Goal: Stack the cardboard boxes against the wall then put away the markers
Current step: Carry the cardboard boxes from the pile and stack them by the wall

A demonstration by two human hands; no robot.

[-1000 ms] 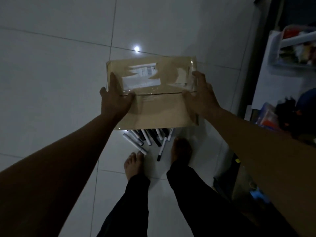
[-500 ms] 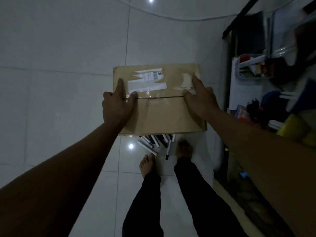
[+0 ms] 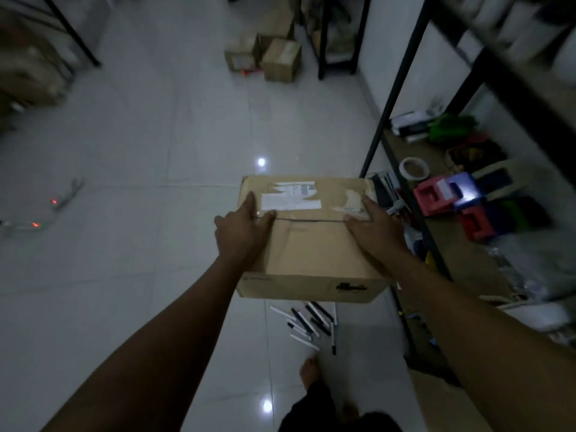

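I hold a brown cardboard box (image 3: 308, 244) with torn white labels in the air in front of me. My left hand (image 3: 241, 232) grips its left side and my right hand (image 3: 374, 229) grips its right side, fingers spread over the top. Several black and white markers (image 3: 308, 325) lie scattered on the white tile floor just below the box, near my feet. More cardboard boxes (image 3: 271, 54) sit on the floor far ahead, beside a black rack near the wall.
A black metal shelf unit (image 3: 386, 113) runs along the right, its low shelf holding tape (image 3: 414, 168), red and blue tape dispensers (image 3: 442, 194) and bags. A cable with red lights (image 3: 53, 207) lies on the floor at left. Another rack stands at far left.
My view has lifted from the floor to the room ahead, revealing the far boxes and the shelf. The box stays in both hands; the markers now lie farther below it.
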